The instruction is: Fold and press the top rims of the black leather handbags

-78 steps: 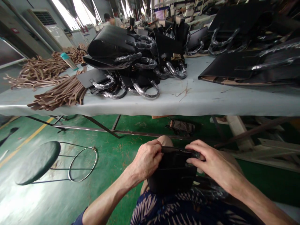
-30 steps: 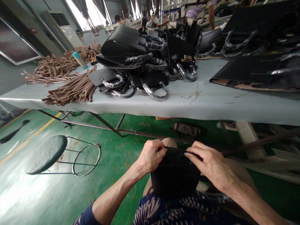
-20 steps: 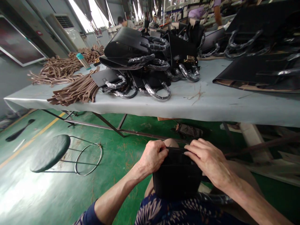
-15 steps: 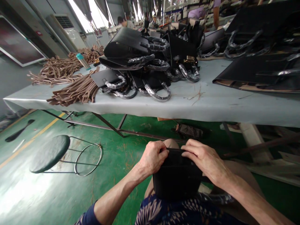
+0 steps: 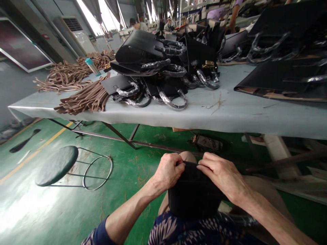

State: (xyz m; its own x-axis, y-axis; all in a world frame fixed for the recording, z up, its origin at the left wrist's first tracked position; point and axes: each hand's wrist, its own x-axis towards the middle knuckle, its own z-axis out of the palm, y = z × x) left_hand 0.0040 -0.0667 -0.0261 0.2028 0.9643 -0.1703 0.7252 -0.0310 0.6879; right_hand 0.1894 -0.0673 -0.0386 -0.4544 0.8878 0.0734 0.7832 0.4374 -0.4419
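From my seat far off, I watch both hands through the head view. The left hand [image 5: 169, 172] has its grip clamped on the top edge of a black bag [image 5: 195, 199], thumb against curled fingers. The right hand [image 5: 221, 173] pinches the same edge a little further along, its grip also together on the bag; I cannot tell what its hidden fingers do. The bag rests on the person's lap, in front of the worktop [image 5: 204, 119]. Up there I see a pile of black bags [image 5: 140, 47] with plastic-wrapped handles, brown straps [image 5: 83, 98] heaped to its left, and a bottle [image 5: 93, 67] among them. A round stool [image 5: 57, 166] lies tipped on the green floor [image 5: 125, 204].
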